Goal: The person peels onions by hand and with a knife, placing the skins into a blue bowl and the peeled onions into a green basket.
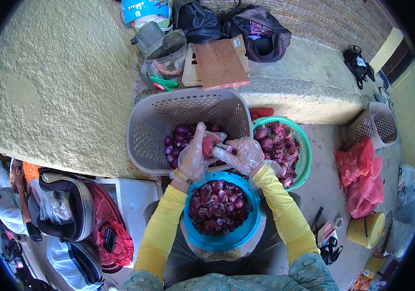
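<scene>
My left hand (195,155), in a clear plastic glove, holds a red onion (210,145) above the near side of a grey perforated basket (142,131). Close by on the right, my gloved right hand (242,154) has its fingers bent at the onion; whether they grip a tool is hidden. Peeled purple onions (180,137) lie in the basket beneath. Nearer my body, a blue basin (256,194) holds onions and loose skins (218,206). A green basket (306,150) on the right contains more onions with papery skins (280,145).
Behind the grey basket are a wooden board (220,63), a clear bucket (171,60) and dark bags (260,34) on a ledge. Red mesh sacks (362,179) and a yellow bucket (365,230) stand right. Another person (11,208) is at far left.
</scene>
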`<state>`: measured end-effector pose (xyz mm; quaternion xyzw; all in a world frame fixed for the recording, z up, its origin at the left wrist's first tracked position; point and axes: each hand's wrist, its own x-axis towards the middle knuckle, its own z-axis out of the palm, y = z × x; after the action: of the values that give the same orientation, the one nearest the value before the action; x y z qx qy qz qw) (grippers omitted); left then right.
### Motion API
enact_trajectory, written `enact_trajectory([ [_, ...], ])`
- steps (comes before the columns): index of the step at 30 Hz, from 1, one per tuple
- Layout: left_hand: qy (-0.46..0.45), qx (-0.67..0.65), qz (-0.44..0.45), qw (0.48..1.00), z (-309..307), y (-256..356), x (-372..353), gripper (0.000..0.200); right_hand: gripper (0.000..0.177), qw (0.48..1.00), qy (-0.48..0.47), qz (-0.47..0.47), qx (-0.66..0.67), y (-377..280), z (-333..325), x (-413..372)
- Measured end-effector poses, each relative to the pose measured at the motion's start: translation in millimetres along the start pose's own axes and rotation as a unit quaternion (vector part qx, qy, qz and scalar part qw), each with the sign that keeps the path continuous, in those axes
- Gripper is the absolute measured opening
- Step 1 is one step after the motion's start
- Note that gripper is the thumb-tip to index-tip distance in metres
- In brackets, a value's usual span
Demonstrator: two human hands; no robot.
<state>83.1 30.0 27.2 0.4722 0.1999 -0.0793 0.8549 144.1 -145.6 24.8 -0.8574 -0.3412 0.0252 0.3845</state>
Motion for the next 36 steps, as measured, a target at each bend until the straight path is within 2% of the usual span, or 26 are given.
enact_trajectory([
  [4,-0.003,-0.041,0.031,0.999,0.3,-3.6,3.7,0.061,0.055,0.998,-0.037,0.041,0.026,-5.4,-3.8,2.0],
  [8,-0.016,-0.104,0.066,0.992,-0.7,-5.7,9.7,0.062,0.053,0.998,-0.052,0.022,0.016,-10.4,-7.3,0.9],
  [10,-0.011,-0.109,0.06,0.992,0.2,-3.1,6.8,0.063,0.048,0.998,-0.046,-0.038,0.014,-9.3,-6.3,-1.7],
  [14,0.008,-0.087,0.057,0.995,0.4,-1.7,4.4,0.066,0.05,0.993,-0.046,-0.111,0.0,-4.4,-4.4,-2.2],
  [19,-0.008,-0.063,0.051,0.997,0.7,1.1,-2.1,0.066,0.056,0.98,-0.161,-0.111,-0.046,-13.2,-9.7,-8.4],
  [23,-0.025,-0.023,0.089,0.995,-5.8,0.9,-12.8,0.061,0.058,0.976,-0.175,-0.119,-0.053,-24.3,-15.0,-20.5],
  [25,-0.041,-0.05,0.09,0.994,-10.0,-2.1,-19.7,0.057,0.062,0.972,-0.201,-0.115,-0.04,-30.5,-19.0,-30.3],
  [30,-0.065,-0.145,0.062,0.985,-3.5,-4.7,-52.5,0.048,0.052,0.985,-0.134,-0.102,-0.032,-45.8,-19.5,-57.0],
  [32,-0.044,-0.168,0.115,0.978,0.3,-14.1,-66.4,0.046,0.042,0.996,0.012,-0.038,0.084,-54.1,-19.4,-67.4],
  [33,-0.096,-0.158,0.128,0.974,-1.6,-15.5,-74.8,0.046,0.036,0.993,0.027,0.011,0.117,-57.7,-20.9,-71.5],
  [36,-0.108,-0.168,0.15,0.968,6.7,-15.3,-95.2,0.043,0.036,0.987,0.035,0.053,0.146,-67.1,-26.9,-69.5],
])
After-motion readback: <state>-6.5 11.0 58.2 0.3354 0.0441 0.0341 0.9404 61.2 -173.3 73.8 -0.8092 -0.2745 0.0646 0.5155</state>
